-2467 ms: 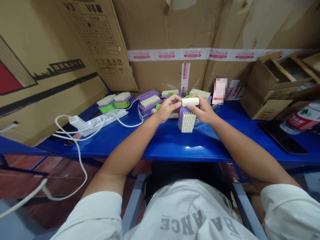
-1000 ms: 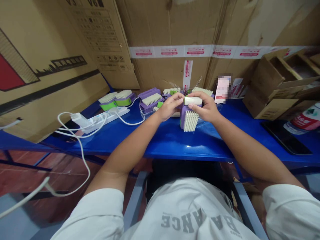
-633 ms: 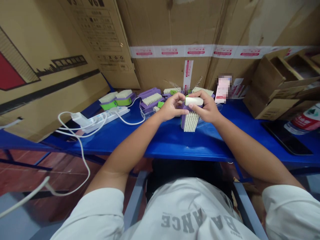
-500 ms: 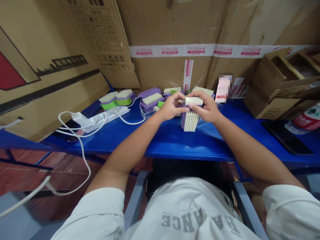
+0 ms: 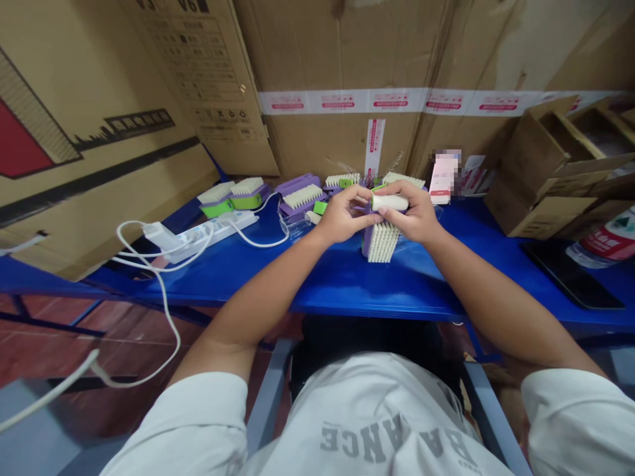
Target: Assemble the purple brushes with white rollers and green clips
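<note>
A purple scrub brush point(image 5: 383, 243) with cream bristles stands on edge at the table's middle, its bristles facing me. On top of it lies a white rounded piece point(image 5: 389, 202); I cannot tell whether the two are joined. My right hand point(image 5: 419, 213) is closed around the white piece, thumb across its front. From the other side my left hand point(image 5: 344, 215) grips the brush's left end between thumb and fingers. Behind my hands lie more purple and green brushes point(image 5: 302, 196), partly hidden by my fingers.
A white power strip point(image 5: 191, 238) with looping cables lies at left, below two green-edged brushes point(image 5: 247, 186). Large cardboard boxes point(image 5: 342, 53) wall the back of the blue table point(image 5: 322, 284). At right are a small carton point(image 5: 540, 165), a dark phone point(image 5: 570, 274) and a bottle point(image 5: 605, 241).
The white piece and the brush have shifted slightly right and tilted in my hands. My left fingers have slid a little off the white piece's left end.
</note>
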Motion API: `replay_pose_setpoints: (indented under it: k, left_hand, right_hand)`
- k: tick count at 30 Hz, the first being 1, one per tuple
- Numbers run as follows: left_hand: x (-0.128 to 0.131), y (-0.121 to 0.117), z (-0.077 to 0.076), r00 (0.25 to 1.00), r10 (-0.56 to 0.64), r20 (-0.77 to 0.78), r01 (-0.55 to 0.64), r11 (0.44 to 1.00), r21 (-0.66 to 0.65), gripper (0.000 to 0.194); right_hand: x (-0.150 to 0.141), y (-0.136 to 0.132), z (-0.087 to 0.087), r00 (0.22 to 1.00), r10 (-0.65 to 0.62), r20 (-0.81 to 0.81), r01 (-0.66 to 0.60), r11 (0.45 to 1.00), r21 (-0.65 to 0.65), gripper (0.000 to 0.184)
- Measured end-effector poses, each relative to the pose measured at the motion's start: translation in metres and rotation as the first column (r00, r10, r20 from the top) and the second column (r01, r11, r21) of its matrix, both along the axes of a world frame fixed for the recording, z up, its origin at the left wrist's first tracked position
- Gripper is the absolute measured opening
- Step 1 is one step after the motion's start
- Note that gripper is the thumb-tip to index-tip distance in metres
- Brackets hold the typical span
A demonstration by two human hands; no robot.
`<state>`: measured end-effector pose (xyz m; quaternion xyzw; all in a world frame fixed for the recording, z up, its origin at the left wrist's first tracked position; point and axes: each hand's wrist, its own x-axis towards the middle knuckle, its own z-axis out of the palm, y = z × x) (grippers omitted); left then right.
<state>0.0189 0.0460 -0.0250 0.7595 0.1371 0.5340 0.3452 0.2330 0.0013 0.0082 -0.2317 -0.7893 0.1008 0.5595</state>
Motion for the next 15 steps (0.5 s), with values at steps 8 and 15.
replay_pose_setpoints:
  k: [8, 15]
  left_hand:
    - [-0.0002, -0.003, 0.0029, 0.999, 0.006, -0.034, -0.005, 0.999, 0.036, 0.064]
    - [0.0015, -0.0045, 0.0057, 0.998, -0.059, -0.02, 0.06, 0.997, 0.05, 0.067]
  right_hand:
    - [-0.0039, -0.004, 0.0058, 1.0, -0.018, 0.001, 0.018, 0.995, -0.095, 0.05]
    - [-0.0018, -0.0034, 0.004, 1.0, 0.017, 0.001, -0.017, 0.998, -0.061, 0.045]
